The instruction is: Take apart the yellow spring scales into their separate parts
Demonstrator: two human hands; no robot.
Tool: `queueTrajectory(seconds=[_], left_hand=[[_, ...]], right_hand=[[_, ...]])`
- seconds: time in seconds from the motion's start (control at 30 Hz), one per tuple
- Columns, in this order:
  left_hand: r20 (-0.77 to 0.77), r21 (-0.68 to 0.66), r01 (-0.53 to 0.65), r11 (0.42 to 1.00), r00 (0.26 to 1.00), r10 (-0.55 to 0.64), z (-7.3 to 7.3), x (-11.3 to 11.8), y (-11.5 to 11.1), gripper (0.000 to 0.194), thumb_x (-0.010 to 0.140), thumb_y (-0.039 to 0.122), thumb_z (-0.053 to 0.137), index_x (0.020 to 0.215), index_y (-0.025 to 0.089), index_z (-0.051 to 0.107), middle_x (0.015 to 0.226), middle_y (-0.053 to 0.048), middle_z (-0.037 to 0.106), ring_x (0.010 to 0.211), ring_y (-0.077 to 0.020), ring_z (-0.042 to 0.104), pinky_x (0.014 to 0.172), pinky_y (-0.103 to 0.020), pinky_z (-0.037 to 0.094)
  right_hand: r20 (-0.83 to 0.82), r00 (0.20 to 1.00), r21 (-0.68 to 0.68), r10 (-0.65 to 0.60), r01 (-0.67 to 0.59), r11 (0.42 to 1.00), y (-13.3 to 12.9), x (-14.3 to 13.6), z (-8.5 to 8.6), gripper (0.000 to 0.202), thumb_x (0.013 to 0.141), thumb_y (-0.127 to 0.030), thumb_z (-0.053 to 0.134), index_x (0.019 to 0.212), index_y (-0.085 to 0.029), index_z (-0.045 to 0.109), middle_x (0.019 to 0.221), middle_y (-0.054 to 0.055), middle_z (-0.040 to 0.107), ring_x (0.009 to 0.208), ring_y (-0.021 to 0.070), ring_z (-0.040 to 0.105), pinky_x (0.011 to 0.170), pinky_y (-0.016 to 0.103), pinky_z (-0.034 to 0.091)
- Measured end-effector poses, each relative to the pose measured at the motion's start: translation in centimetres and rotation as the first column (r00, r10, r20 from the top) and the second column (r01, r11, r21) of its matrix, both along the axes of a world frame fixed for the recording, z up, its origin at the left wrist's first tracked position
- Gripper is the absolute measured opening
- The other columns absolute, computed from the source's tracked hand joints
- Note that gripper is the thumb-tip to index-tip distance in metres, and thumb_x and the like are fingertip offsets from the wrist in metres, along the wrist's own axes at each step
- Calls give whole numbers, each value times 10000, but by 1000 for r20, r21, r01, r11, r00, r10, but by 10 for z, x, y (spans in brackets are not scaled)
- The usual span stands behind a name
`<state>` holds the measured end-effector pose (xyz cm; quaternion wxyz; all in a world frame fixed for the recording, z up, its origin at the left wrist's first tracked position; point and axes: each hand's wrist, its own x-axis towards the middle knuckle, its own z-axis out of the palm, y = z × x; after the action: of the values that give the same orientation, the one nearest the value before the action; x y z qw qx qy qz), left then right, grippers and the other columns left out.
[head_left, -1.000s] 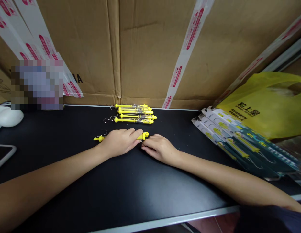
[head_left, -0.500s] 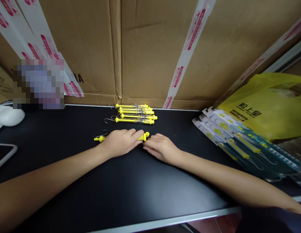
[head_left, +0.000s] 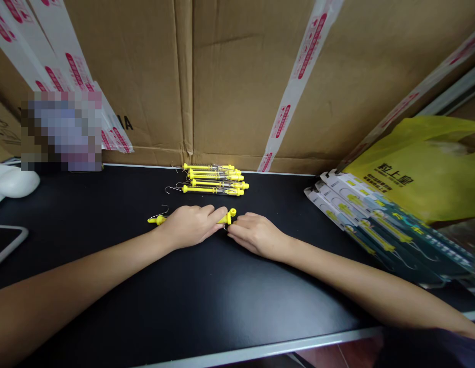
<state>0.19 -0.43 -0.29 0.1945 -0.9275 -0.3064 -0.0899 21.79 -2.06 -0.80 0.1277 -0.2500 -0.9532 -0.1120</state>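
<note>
My left hand (head_left: 189,225) is closed around a slim yellow plastic rod with wire hooks (head_left: 232,212), holding it level just above or on the black table. The rod's left tip and one thin wire hook stick out past the wrist side, and its ringed right end shows beyond the thumb. My right hand (head_left: 258,234) is at that right end, its fingers bent and pressed together close to a bit of wire. Whatever those fingertips pinch is hidden. Behind the hands lie several similar yellow hooked rods (head_left: 212,189) in a loose row.
Large taped cardboard boxes (head_left: 230,87) stand along the back of the black table (head_left: 222,301). At right, several packaged hook cards (head_left: 375,230) lie overlapping beside a yellow plastic bag (head_left: 421,174). At left are a white rounded object (head_left: 17,183) and a white-edged device (head_left: 7,243).
My right hand has shifted very slightly right, leaving a little more space at the rod's ringed end. My left hand keeps its hold on the rod.
</note>
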Motion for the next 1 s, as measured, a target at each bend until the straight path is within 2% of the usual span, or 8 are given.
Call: queueTrajectory(seconds=[0.13, 0.23, 0.37, 0.43, 0.5, 0.67, 0.8, 1.0], left_hand=[[10, -36, -12, 999, 1000, 12, 2, 1, 1, 208, 937, 332, 372, 1076, 196, 445, 800, 7, 610, 655, -161, 635, 459, -235, 321], [63, -50, -7, 999, 998, 10, 1, 0, 2, 196, 931, 327, 382, 1056, 190, 445, 805, 9, 623, 674, -156, 641, 468, -227, 338], [161, -17, 42, 999, 986, -39, -4, -3, 3, 214, 912, 363, 400, 995, 174, 456, 781, 6, 629, 669, -153, 641, 488, -229, 370], [186, -11, 81, 997, 980, -78, -5, -4, 4, 211, 906, 364, 405, 970, 172, 463, 766, 8, 624, 659, -145, 635, 501, -228, 379], [194, -13, 118, 993, 974, -114, -5, -4, 4, 209, 908, 363, 397, 956, 173, 468, 760, 11, 618, 655, -138, 629, 513, -227, 383], [165, -39, 200, 979, 968, -191, -1, -2, 5, 217, 915, 351, 367, 930, 170, 486, 765, 9, 609, 673, -134, 616, 539, -227, 386], [136, -69, 224, 972, 968, -213, 0, -1, 5, 212, 909, 344, 372, 906, 175, 500, 768, 10, 607, 681, -134, 610, 542, -228, 390], [120, -117, 230, 966, 969, -216, 2, -1, 5, 214, 890, 346, 392, 952, 178, 509, 820, 9, 632, 712, -146, 623, 560, -237, 408]], right_hand=[[71, 997, 75, -20, 15, 997, 3, 5, 3, 289, 962, -216, 338, 753, -175, 534, 644, 9, 550, 592, 132, 438, 596, 281, 259], [40, 999, 85, -34, 30, 996, 5, 8, 3, 290, 960, -249, 349, 741, -182, 528, 642, 12, 546, 602, 137, 443, 597, 285, 263], [-141, 989, -127, -44, 26, 992, 6, 11, 0, 260, 938, -364, 378, 793, -184, 497, 698, 21, 559, 633, 139, 476, 629, 268, 327], [-246, 964, -222, -105, 50, 974, 7, 13, -1, 192, 925, -331, 383, 836, -185, 469, 705, 17, 556, 619, 137, 476, 631, 263, 353], [-295, 943, -262, -157, 78, 962, 7, 13, -3, 110, 907, -274, 400, 872, -187, 457, 687, 5, 548, 599, 134, 471, 627, 259, 365], [-257, 960, -263, -116, 46, 964, 9, 12, -5, 115, 908, -274, 430, 938, -188, 501, 701, 2, 568, 626, 131, 511, 645, 256, 366], [-205, 976, -239, -67, 17, 971, 11, 10, -4, 185, 930, -276, 394, 860, -180, 536, 746, 30, 597, 681, 137, 532, 654, 251, 354], [-153, 986, -203, -69, 37, 979, 12, 6, -5, 248, 937, -255, 354, 751, -181, 501, 691, 23, 559, 630, 135, 483, 640, 244, 340]])
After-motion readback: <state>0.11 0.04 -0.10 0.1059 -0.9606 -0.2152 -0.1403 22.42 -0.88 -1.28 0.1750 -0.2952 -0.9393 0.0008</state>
